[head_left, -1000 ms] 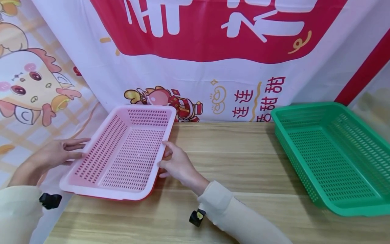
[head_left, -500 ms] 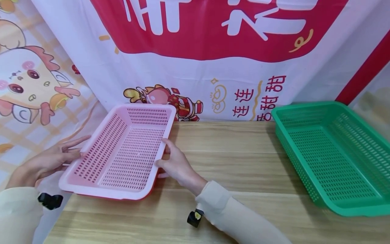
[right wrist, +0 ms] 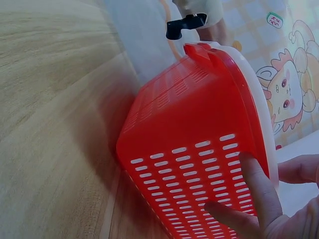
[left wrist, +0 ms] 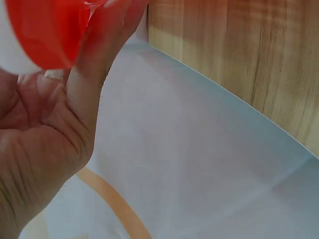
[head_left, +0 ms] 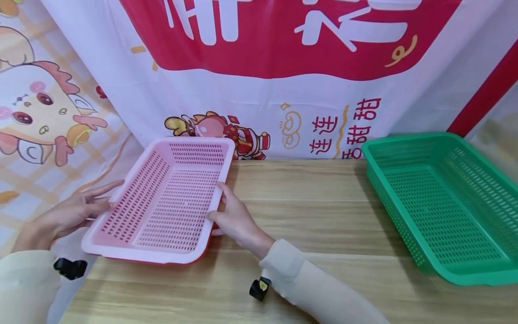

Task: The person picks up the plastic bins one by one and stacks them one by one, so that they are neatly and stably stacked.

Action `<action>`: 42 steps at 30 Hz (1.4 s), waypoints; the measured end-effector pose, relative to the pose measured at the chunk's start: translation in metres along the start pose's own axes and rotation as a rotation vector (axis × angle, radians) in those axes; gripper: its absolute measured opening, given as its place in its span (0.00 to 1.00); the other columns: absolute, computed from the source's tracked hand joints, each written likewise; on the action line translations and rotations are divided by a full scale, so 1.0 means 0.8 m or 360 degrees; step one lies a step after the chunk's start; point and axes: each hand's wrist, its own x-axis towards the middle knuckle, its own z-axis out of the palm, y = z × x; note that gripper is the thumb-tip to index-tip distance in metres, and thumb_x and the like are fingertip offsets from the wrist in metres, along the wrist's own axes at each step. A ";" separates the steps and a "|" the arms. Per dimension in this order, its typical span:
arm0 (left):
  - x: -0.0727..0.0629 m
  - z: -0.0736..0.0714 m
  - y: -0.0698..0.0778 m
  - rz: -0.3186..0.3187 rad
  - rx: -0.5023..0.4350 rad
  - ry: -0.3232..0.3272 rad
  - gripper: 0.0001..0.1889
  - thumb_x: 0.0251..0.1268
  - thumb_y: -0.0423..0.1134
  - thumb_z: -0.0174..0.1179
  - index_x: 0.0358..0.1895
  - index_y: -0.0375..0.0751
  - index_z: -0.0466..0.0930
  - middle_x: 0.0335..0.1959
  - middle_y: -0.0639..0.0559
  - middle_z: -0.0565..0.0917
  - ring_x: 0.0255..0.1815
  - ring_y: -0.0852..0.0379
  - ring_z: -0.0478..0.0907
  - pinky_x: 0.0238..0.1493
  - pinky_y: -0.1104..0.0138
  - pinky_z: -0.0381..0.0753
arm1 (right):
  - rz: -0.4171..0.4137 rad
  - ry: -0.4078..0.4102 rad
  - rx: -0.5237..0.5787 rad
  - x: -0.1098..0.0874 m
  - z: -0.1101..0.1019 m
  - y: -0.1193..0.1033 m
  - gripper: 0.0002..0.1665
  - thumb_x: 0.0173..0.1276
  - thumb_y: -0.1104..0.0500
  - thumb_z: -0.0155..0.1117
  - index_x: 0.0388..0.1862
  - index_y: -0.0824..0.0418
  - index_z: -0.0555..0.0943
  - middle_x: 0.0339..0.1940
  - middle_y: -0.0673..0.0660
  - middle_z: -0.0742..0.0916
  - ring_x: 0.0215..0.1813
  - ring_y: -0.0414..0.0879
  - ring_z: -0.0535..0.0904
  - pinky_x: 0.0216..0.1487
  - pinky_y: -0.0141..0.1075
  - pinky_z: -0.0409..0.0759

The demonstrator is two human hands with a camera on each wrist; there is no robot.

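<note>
A pink slotted plastic basket (head_left: 186, 198) sits nested in a red one, both at the left end of the table. The red basket (right wrist: 174, 109) shows mostly from its side in the right wrist view. My left hand (head_left: 77, 211) holds the left rim, thumb on top; the left wrist view has its fingers reaching up behind the red edge. On the opposite long side, my right hand (head_left: 238, 220) grips the rim, with fingers (right wrist: 261, 191) pressed against the red wall below it. Inside the pink basket only its perforated floor and walls show.
A green slotted basket (head_left: 441, 211) stands at the right end of the wooden table (head_left: 303, 202). A printed cloth (head_left: 263, 99) hangs along the back edge, and another patterned cloth (head_left: 48, 112) drops beside the left edge.
The left fingers have spread a little more along the rim. The right hand has crept slightly farther up its side, while the baskets stay nearly in place.
</note>
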 end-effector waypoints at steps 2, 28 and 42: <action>0.001 0.005 0.001 0.0004 0.0005 0.0015 0.41 0.87 0.42 0.53 0.89 0.68 0.40 0.54 0.78 0.87 0.51 0.61 0.91 0.49 0.61 0.92 | -0.0002 0.0001 -0.0010 -0.001 -0.005 -0.001 0.50 0.78 0.70 0.61 0.91 0.46 0.53 0.85 0.61 0.71 0.59 0.56 0.89 0.45 0.46 0.94; 0.004 0.100 0.032 0.0232 -0.0008 0.0097 0.42 0.83 0.43 0.60 0.90 0.50 0.45 0.70 0.37 0.83 0.49 0.59 0.92 0.45 0.55 0.94 | 0.0011 0.0114 -0.0112 -0.032 -0.086 -0.009 0.52 0.70 0.72 0.59 0.90 0.50 0.56 0.82 0.69 0.73 0.65 0.68 0.85 0.40 0.50 0.93; 0.007 0.158 0.058 0.0303 -0.0200 0.0064 0.42 0.82 0.39 0.61 0.90 0.47 0.48 0.76 0.26 0.72 0.50 0.60 0.91 0.45 0.55 0.94 | -0.0001 0.0182 -0.0145 -0.062 -0.140 -0.008 0.51 0.68 0.72 0.60 0.89 0.55 0.58 0.81 0.70 0.74 0.60 0.66 0.87 0.40 0.50 0.94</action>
